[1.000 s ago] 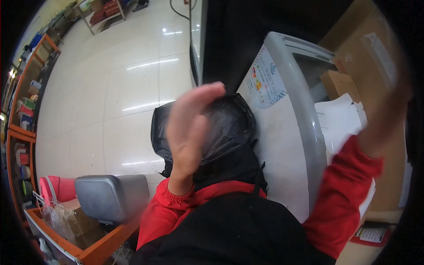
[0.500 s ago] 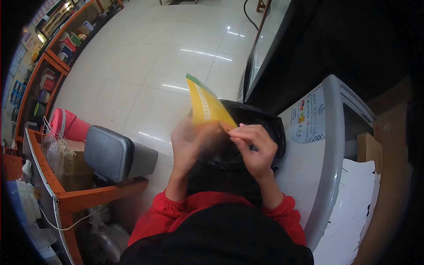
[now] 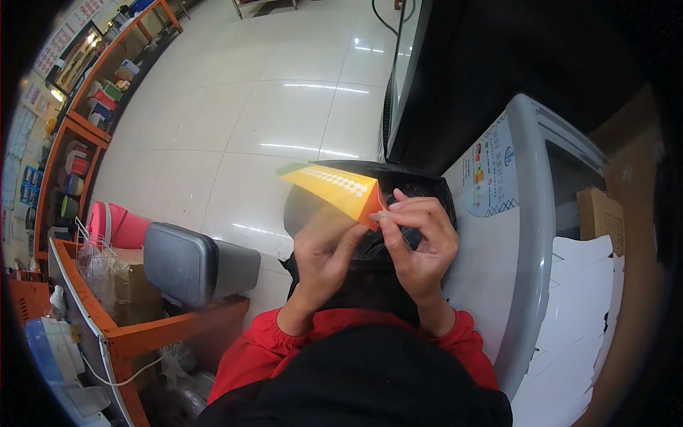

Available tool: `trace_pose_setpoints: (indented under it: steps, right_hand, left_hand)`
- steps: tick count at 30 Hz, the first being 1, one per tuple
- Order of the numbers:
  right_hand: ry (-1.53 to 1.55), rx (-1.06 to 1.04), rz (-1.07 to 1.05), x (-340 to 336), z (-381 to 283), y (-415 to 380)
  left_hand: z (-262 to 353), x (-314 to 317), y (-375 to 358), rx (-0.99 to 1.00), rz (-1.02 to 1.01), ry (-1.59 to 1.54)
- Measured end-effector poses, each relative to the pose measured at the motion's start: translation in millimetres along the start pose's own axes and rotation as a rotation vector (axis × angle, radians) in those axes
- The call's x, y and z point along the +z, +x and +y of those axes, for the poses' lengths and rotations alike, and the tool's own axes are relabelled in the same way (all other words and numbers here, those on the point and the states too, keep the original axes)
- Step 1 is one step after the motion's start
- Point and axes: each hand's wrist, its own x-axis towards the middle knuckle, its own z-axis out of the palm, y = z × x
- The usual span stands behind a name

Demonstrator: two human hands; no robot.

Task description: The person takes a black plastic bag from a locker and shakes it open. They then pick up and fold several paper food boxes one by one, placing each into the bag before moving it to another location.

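A yellow packet (image 3: 338,188) with a white pattern, a green end at the left and an orange end at the right lies between my hands. My left hand (image 3: 324,249), partly blurred, holds its lower edge with the thumb against the orange part. My right hand (image 3: 420,245) pinches the packet's orange end between thumb and fingers. Below and behind the packet is a bin lined with a black bag (image 3: 434,188).
A grey lidded bin (image 3: 181,263) stands at the left beside an orange-framed table (image 3: 178,331) and a pink bucket (image 3: 128,228). A grey-white freezer (image 3: 530,235) is close on my right, with white board (image 3: 576,313) and cardboard (image 3: 600,217).
The packet has tilted from upright to nearly level, its green end swinging left and down. My right hand has shifted slightly right; my left hand has moved a little right and down.
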Motion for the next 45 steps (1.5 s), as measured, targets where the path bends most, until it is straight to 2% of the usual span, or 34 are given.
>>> trace_pose_setpoints:
  steps: [5, 7, 9, 12, 13, 15, 17, 19, 20, 22, 24, 25, 28, 30, 33, 35, 36, 37, 38, 40, 43, 45]
  right_hand:
    - [-0.194, -0.128, -0.077, 3.6, -2.0, -7.3]
    - [-0.475, -0.148, -0.202, 9.4, -12.5, -11.3]
    - [-0.698, -0.091, -0.312, 25.4, -21.8, -25.6]
    - [-0.691, -0.09, -0.321, 27.2, -16.7, -26.9]
    - [-0.5, -0.104, -0.446, 15.9, -13.7, -18.9]
    - [-0.369, -0.257, -0.36, -12.2, 8.2, -6.1]
    - [-0.321, -0.268, -0.062, -12.6, 9.5, 21.9]
    - [-0.191, -0.138, 0.176, -12.0, -2.3, 53.4]
    - [-0.046, -0.07, 0.156, -17.8, -2.3, 61.7]
    - [-0.079, -0.024, 0.014, -34.0, -6.7, 70.7]
    - [-0.441, -0.063, -0.222, -51.1, -13.6, 69.9]
    - [-0.276, -0.029, -0.099, -45.6, -10.9, 66.3]
    - [-0.412, -0.107, 0.015, -32.2, -15.4, 59.0]
    - [-0.535, -0.348, -0.057, -24.8, -15.7, 57.9]
    - [-0.403, -0.383, -0.14, -6.7, -10.4, 49.7]
    - [-0.361, -0.398, -0.133, -1.3, -11.4, 46.9]
    - [-0.342, -0.268, -0.118, -1.9, -13.0, 45.3]
    - [-0.323, -0.133, -0.102, -4.1, -15.3, 41.9]
    - [-0.305, 0.004, -0.087, -5.9, -16.2, 40.0]
    - [-0.308, -0.057, -0.113, -6.1, -15.7, 39.4]
    - [-0.282, -0.088, -0.095, -4.1, -20.8, 37.0]
    - [-0.264, -0.125, -0.036, 2.8, -21.8, 31.3]
  left_hand:
    - [-1.3, 1.0, -0.7, -0.146, 0.103, -0.244]
    - [-4.4, 3.1, -2.5, -0.242, 0.188, -0.361]
    - [-11.6, -2.0, -3.0, -0.229, 0.188, -0.337]
    - [-20.0, -8.7, -3.1, -0.245, 0.224, -0.38]
    - [-16.2, -11.2, -2.0, -0.24, 0.235, -0.4]
    - [-13.9, -17.9, -3.6, -0.24, 0.232, -0.401]
    - [-12.5, -26.4, -8.5, -0.252, 0.196, -0.367]
    - [-8.2, -33.8, -7.2, -0.134, 0.005, -0.586]
    - [-6.6, -38.5, -5.5, -0.072, -0.09, -0.691]
    - [-15.0, -51.3, 2.5, -0.09, -0.226, -0.563]
    - [-30.3, -63.9, 10.5, -0.087, -0.354, -0.421]
    - [-26.3, -69.6, 16.6, -0.164, -0.421, -0.34]
    - [-6.8, -64.9, 31.6, -0.319, -0.351, -0.227]
    - [3.0, -57.2, 43.4, -0.11, -0.354, -0.048]
    - [15.4, -31.9, 50.9, 0.037, -0.255, 0.219]
    - [15.6, -29.6, 49.0, -0.136, -0.171, 0.043]
    - [15.6, -28.0, 49.9, -0.217, -0.133, -0.045]
    - [21.3, -19.2, 50.7, -0.161, 0.069, -0.149]
    - [19.5, -17.6, 48.4, -0.105, 0.092, -0.098]
    - [13.1, -15.0, 40.9, 0.002, 0.133, 0.003]
    - [12.3, -5.0, 31.8, 0.045, 0.338, -0.09]
    - [7.4, -5.6, 28.8, 0.176, 0.406, 0.086]
